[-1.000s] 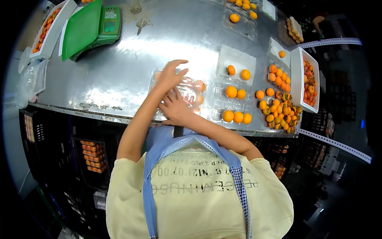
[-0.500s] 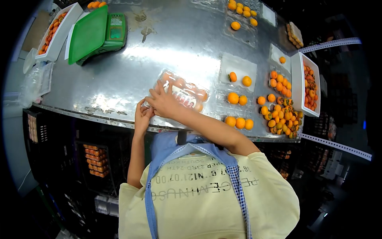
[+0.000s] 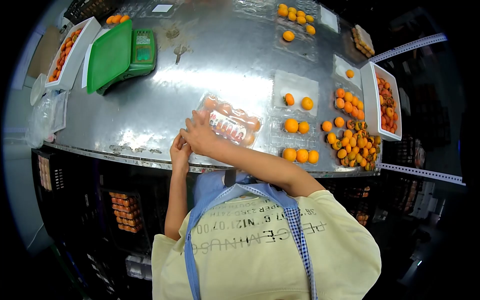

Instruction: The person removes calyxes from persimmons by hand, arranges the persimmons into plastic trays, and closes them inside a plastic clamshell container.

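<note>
A clear plastic clamshell (image 3: 240, 116) of round orange fruit lies near the table's front edge. It carries a white label (image 3: 227, 126) with red and dark print. My right hand (image 3: 200, 134) rests at the box's left end, its fingers extended and slightly apart over the plastic beside the label. Just left of it and nearer the edge is my left hand (image 3: 181, 152), its fingers curled in close to the right thumb. What those fingers pinch, if anything, is hidden.
A green scale (image 3: 112, 60) stands at left, near a white fruit crate (image 3: 81, 42). To the right are open trays (image 3: 275, 131) with persimmons, loose persimmons (image 3: 355, 147) and another white crate (image 3: 370, 100). Stacked fruit (image 3: 125, 212) sits below the table.
My right hand has drawn back leftward across the label, so more of its print shows. My left hand stays close beside it. The whole view has shifted slightly.
</note>
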The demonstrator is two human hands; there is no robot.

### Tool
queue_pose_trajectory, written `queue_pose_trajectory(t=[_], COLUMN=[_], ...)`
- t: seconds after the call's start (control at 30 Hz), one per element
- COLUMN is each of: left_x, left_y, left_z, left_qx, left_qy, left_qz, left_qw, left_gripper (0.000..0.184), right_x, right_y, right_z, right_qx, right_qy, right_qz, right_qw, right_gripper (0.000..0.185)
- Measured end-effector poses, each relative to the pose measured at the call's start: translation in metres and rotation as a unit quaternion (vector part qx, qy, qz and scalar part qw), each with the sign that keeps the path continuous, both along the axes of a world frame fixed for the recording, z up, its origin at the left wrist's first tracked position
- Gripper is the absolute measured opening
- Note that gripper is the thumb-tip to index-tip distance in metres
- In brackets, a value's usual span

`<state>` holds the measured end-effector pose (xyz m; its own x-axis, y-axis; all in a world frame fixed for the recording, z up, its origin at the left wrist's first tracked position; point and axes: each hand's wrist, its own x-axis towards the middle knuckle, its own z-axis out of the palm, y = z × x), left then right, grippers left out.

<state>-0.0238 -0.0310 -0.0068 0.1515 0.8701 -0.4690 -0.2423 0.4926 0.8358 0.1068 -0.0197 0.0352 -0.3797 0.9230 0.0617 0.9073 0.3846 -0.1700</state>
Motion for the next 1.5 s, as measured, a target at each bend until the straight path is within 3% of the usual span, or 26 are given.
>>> queue_pose_trajectory(t=[0.47,0.63,0.7,0.9,1.0,1.17,1.5], left_x=[0.000,-0.008,-0.005,-0.010,-0.009,0.007,0.013], left_y=[0.002,0.010,0.008,0.012,0.013,0.009,0.016], left_z=[-0.004,-0.019,-0.007,-0.018,-0.027,-0.007,-0.013], left_qx=[-0.014,0.003,0.002,0.023,0.051,0.049,0.051], left_qy=[-0.069,-0.117,-0.148,-0.166,-0.150,-0.163,-0.142], left_qz=[0.024,-0.005,0.001,-0.019,-0.019,0.000,0.004], left_qw=[0.997,0.993,0.989,0.986,0.987,0.985,0.989], left_gripper=[0.043,0.037,0.036,0.032,0.028,0.017,0.019], right_x=[0.003,0.001,-0.003,-0.015,-0.010,-0.015,-0.018], right_y=[0.011,0.017,0.013,0.019,0.010,0.005,-0.003], right_z=[0.016,-0.010,-0.003,-0.032,0.006,0.001,0.003], right_qx=[-0.064,0.001,0.031,0.264,0.016,0.053,0.052], right_qy=[0.032,-0.023,0.024,-0.059,0.054,0.004,-0.013], right_qz=[0.005,0.094,0.060,-0.025,0.007,-0.005,-0.020], right_qw=[0.997,0.995,0.997,0.962,0.998,0.999,0.998], right_gripper=[0.028,0.025,0.024,0.016,0.029,0.027,0.027])
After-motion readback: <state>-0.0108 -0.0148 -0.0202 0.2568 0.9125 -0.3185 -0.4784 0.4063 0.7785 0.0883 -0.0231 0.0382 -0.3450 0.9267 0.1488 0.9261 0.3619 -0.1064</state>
